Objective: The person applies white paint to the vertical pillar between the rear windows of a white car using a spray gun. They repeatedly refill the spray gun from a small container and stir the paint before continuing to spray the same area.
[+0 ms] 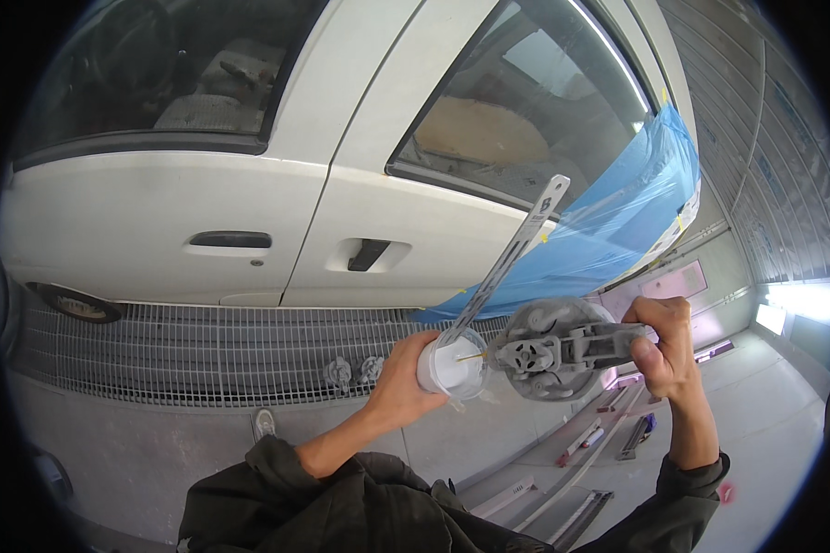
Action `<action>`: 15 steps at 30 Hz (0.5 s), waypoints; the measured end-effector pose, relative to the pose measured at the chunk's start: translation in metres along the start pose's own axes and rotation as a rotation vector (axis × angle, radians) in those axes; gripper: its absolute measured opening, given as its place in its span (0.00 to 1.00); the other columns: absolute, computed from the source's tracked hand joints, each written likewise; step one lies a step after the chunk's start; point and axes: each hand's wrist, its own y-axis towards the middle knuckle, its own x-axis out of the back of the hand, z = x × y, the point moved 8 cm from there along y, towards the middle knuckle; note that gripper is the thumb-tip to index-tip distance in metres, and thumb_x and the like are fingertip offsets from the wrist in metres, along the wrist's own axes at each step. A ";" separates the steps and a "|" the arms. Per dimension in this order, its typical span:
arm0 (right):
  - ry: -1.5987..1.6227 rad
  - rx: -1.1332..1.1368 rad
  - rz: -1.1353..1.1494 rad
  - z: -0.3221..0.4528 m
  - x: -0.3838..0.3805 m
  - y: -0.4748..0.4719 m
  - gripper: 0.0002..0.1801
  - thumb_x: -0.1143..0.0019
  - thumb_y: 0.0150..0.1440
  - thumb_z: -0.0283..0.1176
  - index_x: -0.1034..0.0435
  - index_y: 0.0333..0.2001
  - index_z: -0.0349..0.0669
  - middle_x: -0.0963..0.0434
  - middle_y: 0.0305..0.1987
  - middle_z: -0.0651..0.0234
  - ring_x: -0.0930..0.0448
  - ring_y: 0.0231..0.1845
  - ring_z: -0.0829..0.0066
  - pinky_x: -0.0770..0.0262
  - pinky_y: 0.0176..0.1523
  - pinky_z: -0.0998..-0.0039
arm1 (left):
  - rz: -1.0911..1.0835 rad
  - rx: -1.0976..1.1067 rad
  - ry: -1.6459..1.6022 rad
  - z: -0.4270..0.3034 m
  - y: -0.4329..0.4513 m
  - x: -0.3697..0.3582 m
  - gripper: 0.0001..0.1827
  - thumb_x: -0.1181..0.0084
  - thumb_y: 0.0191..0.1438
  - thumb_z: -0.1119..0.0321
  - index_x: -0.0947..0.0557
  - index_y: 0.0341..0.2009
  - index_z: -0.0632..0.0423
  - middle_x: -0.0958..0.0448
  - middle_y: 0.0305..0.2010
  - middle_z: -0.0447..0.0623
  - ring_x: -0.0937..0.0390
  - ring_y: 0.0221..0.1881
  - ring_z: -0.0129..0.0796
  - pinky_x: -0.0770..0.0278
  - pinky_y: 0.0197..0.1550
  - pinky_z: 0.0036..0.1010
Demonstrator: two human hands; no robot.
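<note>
My left hand grips a clear plastic cup with white liquid inside. A flat metal mixing stick, marked along its length, stands in the cup and leans up to the right. By its handle, my right hand holds a grey, paint-crusted can with a stirring lid, tipped over the cup's right side. Between the lid's spout and the cup runs a thin amber thread of liquid. The can's body is mostly hidden behind the lid.
A white vehicle stands ahead, its rear draped in blue masking film. Below it lies a floor grating with two grey lumpy objects on it. Metal rails or stands lie at lower right, beside a pale wall.
</note>
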 end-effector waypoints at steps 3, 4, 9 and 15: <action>0.012 0.004 0.037 -0.002 0.001 0.001 0.40 0.47 0.53 0.68 0.32 0.22 0.33 0.34 0.16 0.57 0.29 0.18 0.55 0.35 0.26 0.64 | 0.007 0.010 0.001 -0.002 0.000 0.000 0.44 0.28 0.35 0.68 0.30 0.60 0.58 0.29 0.59 0.61 0.32 0.61 0.58 0.34 0.63 0.45; 0.008 0.005 0.040 -0.001 0.001 0.001 0.41 0.46 0.52 0.68 0.32 0.22 0.33 0.34 0.16 0.57 0.30 0.18 0.55 0.35 0.26 0.64 | 0.007 0.010 -0.003 -0.001 0.000 0.000 0.44 0.28 0.35 0.68 0.30 0.60 0.58 0.29 0.59 0.61 0.32 0.61 0.58 0.34 0.63 0.45; -0.022 0.008 0.032 -0.003 0.004 -0.002 0.42 0.46 0.51 0.70 0.32 0.22 0.33 0.35 0.15 0.58 0.30 0.17 0.57 0.34 0.25 0.64 | 0.002 -0.010 -0.014 -0.004 -0.001 -0.001 0.43 0.27 0.36 0.67 0.30 0.60 0.58 0.28 0.58 0.61 0.31 0.61 0.58 0.33 0.62 0.44; 0.009 -0.040 0.004 -0.011 0.005 -0.010 0.41 0.44 0.49 0.68 0.32 0.22 0.33 0.35 0.14 0.59 0.31 0.17 0.57 0.35 0.25 0.65 | 0.014 0.001 -0.046 0.000 -0.001 -0.007 0.43 0.26 0.38 0.65 0.30 0.60 0.57 0.28 0.57 0.60 0.30 0.59 0.56 0.31 0.61 0.42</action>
